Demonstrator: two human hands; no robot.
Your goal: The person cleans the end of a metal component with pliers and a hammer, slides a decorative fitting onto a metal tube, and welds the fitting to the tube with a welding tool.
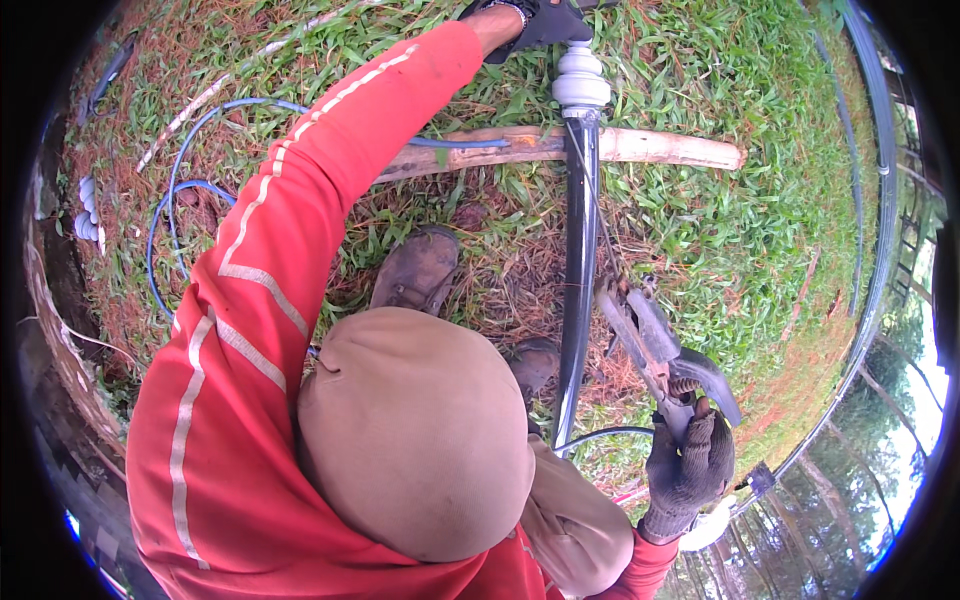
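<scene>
A long black pole (pixel 581 260) runs away from me, capped at its far end by a ribbed grey insulator (pixel 581 82). My left hand (pixel 545 24), in a black glove, is stretched out to the top edge, right beside the insulator's tip. Its fingers look closed, and what they hold is cut off by the frame. My right hand (pixel 695 455), in a dark knitted glove, wraps round the lower end of a worn metal hand tool (pixel 645 335) with a curved lever and a spring. From the tool's upper end a thin wire (pixel 601 205) stretches along the pole towards the insulator.
A bare wooden log (pixel 640 146) lies crosswise under the pole. Blue hose (pixel 180 155) loops over the grass at left, near small grey insulators (pixel 87 208). My boots (pixel 418 268) and bent knees are close to the pole. Dark cables (pixel 880 170) curve along the right.
</scene>
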